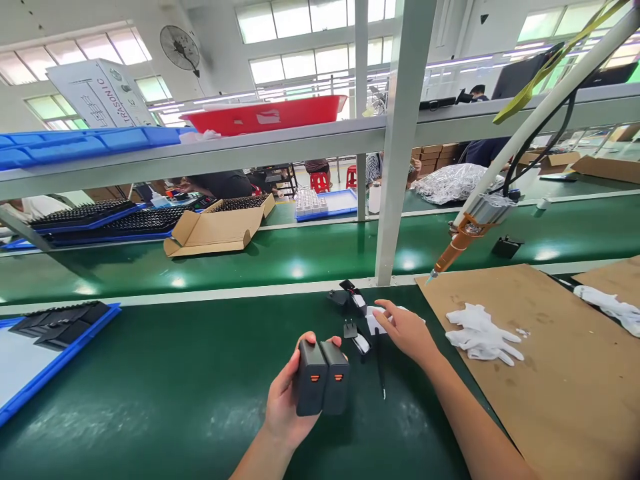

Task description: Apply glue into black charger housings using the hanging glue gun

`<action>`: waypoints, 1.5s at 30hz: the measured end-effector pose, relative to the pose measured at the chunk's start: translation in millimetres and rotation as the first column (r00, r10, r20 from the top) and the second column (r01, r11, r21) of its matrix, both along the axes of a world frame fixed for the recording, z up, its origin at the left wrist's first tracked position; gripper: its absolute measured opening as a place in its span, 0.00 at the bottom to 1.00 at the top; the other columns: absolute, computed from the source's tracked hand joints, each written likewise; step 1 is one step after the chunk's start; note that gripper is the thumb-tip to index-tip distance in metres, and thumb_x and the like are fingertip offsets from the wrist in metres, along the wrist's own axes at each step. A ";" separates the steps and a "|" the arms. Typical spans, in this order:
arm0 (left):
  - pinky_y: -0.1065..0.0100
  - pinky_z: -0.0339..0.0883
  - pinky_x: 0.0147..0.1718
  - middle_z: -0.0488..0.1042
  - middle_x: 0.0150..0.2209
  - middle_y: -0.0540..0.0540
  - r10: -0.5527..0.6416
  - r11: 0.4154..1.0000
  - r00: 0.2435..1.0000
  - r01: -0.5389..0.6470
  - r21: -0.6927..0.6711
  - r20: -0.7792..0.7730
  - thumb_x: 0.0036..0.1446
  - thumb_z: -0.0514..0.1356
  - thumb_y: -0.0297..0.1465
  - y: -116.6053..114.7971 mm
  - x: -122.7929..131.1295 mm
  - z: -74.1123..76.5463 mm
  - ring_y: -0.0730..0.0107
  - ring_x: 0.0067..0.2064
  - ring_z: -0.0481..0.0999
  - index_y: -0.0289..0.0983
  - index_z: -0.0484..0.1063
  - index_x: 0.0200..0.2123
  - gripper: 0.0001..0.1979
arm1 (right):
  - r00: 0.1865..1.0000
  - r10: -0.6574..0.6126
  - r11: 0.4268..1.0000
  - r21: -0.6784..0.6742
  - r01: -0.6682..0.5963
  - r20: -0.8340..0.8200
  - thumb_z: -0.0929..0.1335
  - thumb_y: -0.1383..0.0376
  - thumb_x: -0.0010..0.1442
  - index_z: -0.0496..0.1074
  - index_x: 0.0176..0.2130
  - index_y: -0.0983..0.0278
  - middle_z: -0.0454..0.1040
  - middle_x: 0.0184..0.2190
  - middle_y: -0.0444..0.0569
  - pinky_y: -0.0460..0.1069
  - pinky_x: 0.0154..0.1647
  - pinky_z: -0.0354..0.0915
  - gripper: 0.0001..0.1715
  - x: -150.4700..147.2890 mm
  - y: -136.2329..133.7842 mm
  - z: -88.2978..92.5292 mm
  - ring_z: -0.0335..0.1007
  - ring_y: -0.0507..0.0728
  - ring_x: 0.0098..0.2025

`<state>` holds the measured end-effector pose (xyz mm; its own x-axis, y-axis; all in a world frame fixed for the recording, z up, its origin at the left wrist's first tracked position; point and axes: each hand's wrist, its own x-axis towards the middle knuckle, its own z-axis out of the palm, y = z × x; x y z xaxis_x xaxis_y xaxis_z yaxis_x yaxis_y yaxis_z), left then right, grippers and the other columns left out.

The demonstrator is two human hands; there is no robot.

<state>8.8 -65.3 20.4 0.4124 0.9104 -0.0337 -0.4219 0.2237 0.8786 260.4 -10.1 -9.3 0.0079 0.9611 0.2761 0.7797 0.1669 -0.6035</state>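
Note:
My left hand [283,400] is closed round two dark grey charger blocks [323,377] held side by side, each with a small orange mark on its front face. My right hand [407,330] reaches over the green mat with its fingers bent down onto a small white piece [375,321]; whether it grips the piece is hidden. Between the hands lie small black and white parts [357,337] and a thin black tool [380,363]. Another black part [350,295] sits just beyond them.
A brown cardboard sheet [540,373] with white gloves [480,333] lies at right. An orange-tipped dispenser [457,247] hangs on a white arm above it. A blue tray [45,347] of black pieces is at left. Beyond a white post [400,153] run a conveyor, boxes and other people.

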 end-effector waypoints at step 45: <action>0.67 0.75 0.38 0.73 0.51 0.44 0.278 0.774 0.731 0.215 0.596 -0.624 0.64 0.51 0.36 52.2 28.2 -51.7 0.63 0.49 0.75 0.42 0.77 0.42 0.15 | 0.431 0.076 0.954 0.191 0.230 -0.899 0.65 0.51 0.57 0.66 0.51 0.56 0.69 0.46 0.48 0.47 0.22 0.61 0.24 10.6 -26.1 43.5 0.60 0.47 0.22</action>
